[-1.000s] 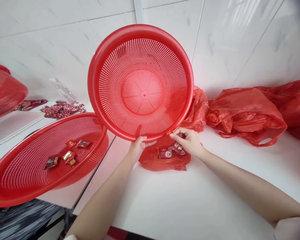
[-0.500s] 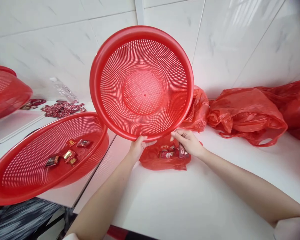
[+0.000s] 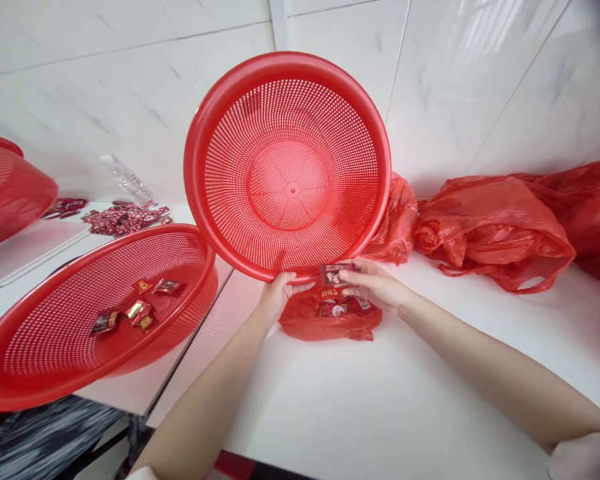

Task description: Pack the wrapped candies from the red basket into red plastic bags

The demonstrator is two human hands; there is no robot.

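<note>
Right hand [image 3: 377, 287]: thumb and fingers closed in a pinch on a small dark red packet [image 3: 334, 273], held flat just below the near rim of the raised basket and above the small bag; pale print on the packet's face, too small to read. Left hand [image 3: 275, 293]: fingers closed on the lowest part of the rim of a round red perforated basket [image 3: 290, 167]; the basket is tipped up on edge, open side towards the camera, its far side close to the tiled wall [image 3: 455, 80]. Small red plastic bag [image 3: 325, 327]: lies open on the white table [image 3: 380, 400] between the two hands, directly under the held packet; more red packets [image 3: 333, 309] inside, one with a pale round mark, lettering not legible. Second red basket [image 3: 55, 360]: left of the left forearm, on an adjoining white surface, holding a few loose packets [image 3: 137, 310] in red and gold wrappers, no readable text. Third red basket [image 3: 5, 193]: far left edge, partly out of view. Heap of red packets [image 3: 125, 219]: far left by the wall, just beside a clear plastic bottle [image 3: 127, 180]. Large crumpled red plastic bags [image 3: 490, 230]: far right along the wall, well apart from both hands
</note>
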